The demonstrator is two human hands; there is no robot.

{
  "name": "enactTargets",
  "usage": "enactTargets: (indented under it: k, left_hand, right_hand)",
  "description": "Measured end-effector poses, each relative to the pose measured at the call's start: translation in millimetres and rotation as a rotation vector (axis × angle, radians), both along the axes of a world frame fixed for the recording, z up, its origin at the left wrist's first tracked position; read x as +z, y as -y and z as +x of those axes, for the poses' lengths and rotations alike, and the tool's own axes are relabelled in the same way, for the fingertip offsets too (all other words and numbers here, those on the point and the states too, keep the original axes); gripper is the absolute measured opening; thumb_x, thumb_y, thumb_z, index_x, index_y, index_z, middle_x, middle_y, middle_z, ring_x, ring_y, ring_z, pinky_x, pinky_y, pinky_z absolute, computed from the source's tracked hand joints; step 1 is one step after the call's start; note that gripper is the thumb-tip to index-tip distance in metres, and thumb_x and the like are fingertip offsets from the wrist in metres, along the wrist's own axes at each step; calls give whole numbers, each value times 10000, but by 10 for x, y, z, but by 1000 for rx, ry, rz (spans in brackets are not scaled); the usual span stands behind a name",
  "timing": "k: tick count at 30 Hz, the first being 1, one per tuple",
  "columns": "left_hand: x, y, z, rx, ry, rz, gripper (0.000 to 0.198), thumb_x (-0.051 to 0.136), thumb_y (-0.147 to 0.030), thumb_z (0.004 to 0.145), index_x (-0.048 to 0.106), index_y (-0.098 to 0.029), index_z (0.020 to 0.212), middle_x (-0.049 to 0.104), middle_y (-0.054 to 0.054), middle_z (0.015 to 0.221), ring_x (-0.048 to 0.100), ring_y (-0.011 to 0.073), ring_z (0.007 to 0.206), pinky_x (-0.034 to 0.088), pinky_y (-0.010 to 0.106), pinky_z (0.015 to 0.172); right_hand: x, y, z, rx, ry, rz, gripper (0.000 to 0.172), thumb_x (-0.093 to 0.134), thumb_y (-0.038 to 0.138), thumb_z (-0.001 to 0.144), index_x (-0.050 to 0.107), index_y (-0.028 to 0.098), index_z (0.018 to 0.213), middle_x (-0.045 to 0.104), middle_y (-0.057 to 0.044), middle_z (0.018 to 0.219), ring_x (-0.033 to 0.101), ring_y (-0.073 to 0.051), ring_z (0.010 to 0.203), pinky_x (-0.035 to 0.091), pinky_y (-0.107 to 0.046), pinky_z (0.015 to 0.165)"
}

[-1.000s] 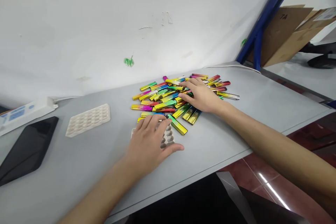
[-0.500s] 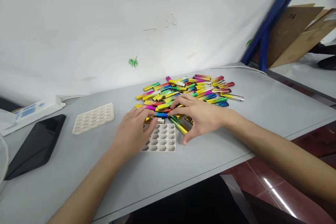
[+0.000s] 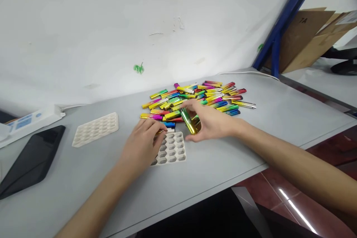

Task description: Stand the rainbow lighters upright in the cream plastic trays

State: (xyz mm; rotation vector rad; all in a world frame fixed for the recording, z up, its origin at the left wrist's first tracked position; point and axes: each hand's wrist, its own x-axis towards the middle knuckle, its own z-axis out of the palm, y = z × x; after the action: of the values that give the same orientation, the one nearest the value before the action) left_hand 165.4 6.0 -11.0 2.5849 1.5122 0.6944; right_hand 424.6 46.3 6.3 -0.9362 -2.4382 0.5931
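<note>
My right hand (image 3: pixel 208 121) holds a shiny green-and-gold flat tube (image 3: pixel 189 121) between thumb and fingers, tilted, just right of a white tray with hexagonal pockets (image 3: pixel 183 156). Over the tray's left part, my left hand (image 3: pixel 145 137) is closed, its thumb and fingertips together at the far edge. A bit of gold shows between them, but the hand mostly hides it. Beside those fingertips lies a silver-ended piece (image 3: pixel 171 129). A blue-ended tube (image 3: pixel 169 124) sits just behind. The loose pile of metallic two-tone tubes (image 3: pixel 214 96) spreads out beyond both hands.
A second white pocketed tray (image 3: pixel 96 130) lies to the left. Farther left are a black phone (image 3: pixel 33 156) and a white device with blue panels (image 3: pixel 30 121). The white wall (image 3: pixel 111 26) bounds the back of the grey table (image 3: pixel 279 111). Cardboard boxes (image 3: pixel 306 41) stand beyond a blue frame (image 3: pixel 276 50).
My right hand has closed on the green-and-gold tube and raised it from the table. My left hand stays at the tray's far left edge. The view has shifted slightly.
</note>
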Motion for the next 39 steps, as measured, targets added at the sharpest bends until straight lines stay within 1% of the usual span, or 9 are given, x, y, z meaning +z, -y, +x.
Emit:
enactTargets:
  k: [3,9,13,20,23,26,31,36,39]
  left_hand:
    - [-1,21,8,0,-1,15,187,487,-255,1004,668,-256,955,715,48,1007,620,259,998,533,407,884]
    - [-18,34,14,-7,-6,26,203,468,-220,1006,666,-250,972,716,47,1026,623,252,988,529,411,900]
    - [-14,35,18,-4,-10,8,202,464,-221,1008,663,-238,976,715,53,1042,617,259,1023,523,422,907]
    - [-7,40,15,-7,-9,-24,191,480,-260,1013,669,-234,1004,705,55,1060,603,260,1040,512,435,921]
    - [-14,33,7,-3,-2,-30,175,501,-273,1005,672,-236,999,704,55,1062,608,259,1043,510,438,935]
    - [-21,21,-4,2,-1,-40,181,500,-281,1003,674,-233,997,706,59,1073,609,261,1052,507,451,956]
    - [-13,-6,-40,4,-23,-57,267,425,-224,1006,690,-231,1040,709,62,1094,604,261,1065,507,469,957]
    - [13,-50,-132,1,-63,-59,385,382,-147,975,741,-256,1059,710,53,1100,601,258,1057,523,447,921]
    - [21,-79,-205,-3,-69,-31,397,395,-151,970,767,-267,1046,714,46,1090,598,253,1024,532,437,896]
  right_hand:
    - [-31,-36,-1,-120,-136,-101,739,683,328,851,263,254,1454,644,-5,880,618,-213,699,493,-365,643]
    - [-82,-165,23,-321,-373,15,178,489,230,939,441,246,1109,552,30,762,517,-164,643,437,-337,656]
    - [-36,-187,54,-435,-390,29,63,528,248,950,552,232,1005,531,47,670,480,-143,572,397,-317,617]
    - [-73,-278,107,-512,-572,84,109,590,319,939,604,215,908,578,21,706,475,-123,571,373,-288,569]
    - [-103,-325,107,-545,-704,-32,141,553,370,951,584,233,935,511,35,678,428,-120,526,333,-275,502]
    - [-113,-369,125,-606,-850,-179,93,458,283,952,542,247,969,438,57,630,385,-124,481,319,-273,464]
    - [-136,-465,229,-691,-718,-77,204,485,192,936,588,235,1106,569,13,743,562,-163,651,478,-319,611]
    - [-160,-474,216,-568,-746,-147,311,621,244,925,571,215,1231,697,-57,1118,673,-147,757,590,-361,792]
    - [-117,-422,174,-619,-770,-235,336,713,285,886,629,187,1197,742,-66,1021,728,-193,849,615,-362,786]
